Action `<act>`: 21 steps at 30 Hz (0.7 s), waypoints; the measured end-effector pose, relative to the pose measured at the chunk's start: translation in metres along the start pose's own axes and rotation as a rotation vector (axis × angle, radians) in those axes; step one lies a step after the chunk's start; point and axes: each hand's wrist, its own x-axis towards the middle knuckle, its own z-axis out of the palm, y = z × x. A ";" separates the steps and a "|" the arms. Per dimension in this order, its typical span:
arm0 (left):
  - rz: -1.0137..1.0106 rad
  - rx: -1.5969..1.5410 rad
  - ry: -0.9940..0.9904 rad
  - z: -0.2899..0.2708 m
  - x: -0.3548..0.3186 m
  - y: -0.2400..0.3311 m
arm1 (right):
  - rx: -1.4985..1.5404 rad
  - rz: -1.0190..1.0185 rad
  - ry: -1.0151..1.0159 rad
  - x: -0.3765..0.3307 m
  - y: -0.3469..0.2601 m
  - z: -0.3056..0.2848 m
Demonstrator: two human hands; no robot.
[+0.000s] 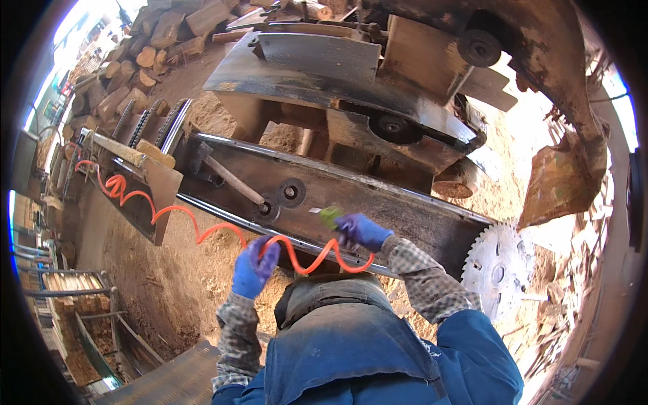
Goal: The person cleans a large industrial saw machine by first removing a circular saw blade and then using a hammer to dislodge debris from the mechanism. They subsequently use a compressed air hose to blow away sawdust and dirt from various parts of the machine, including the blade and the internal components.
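My right hand (364, 233), in a blue-purple glove, is closed around a green air blow gun (329, 217) above the steel bed. From it an orange coiled hose (304, 268) runs left in loose loops. My left hand (255, 268), gloved alike, is closed on the hose near the bed's front rail. Beyond the hands lies the long dark machine bed (378, 196) with bright edge rails. A hammer (229, 177) with a wooden handle rests on it, its handle end beside two round hubs (291, 192). Part of the blow gun is hidden by my fingers.
A large toothed saw blade (497, 270) stands at the bed's right end. Heavy steel housing (304, 61) rises behind the bed. Roller chains (148, 125) and a metal plate (158, 196) are at the left. Cut logs (145, 57) are piled at the far left, with sawdust below.
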 end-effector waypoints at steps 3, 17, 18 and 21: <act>0.018 -0.067 0.126 -0.022 0.046 -0.026 | -0.105 -0.029 0.110 0.024 0.008 0.017; -0.199 -0.223 -0.331 0.029 0.173 -0.122 | -0.779 -0.363 0.140 -0.044 -0.031 0.080; -0.209 -0.234 -0.387 0.030 0.176 -0.127 | -0.768 -0.367 0.139 -0.044 -0.025 0.079; -0.194 -0.115 -0.469 0.037 0.186 -0.142 | -0.719 -0.392 0.179 -0.041 -0.010 0.084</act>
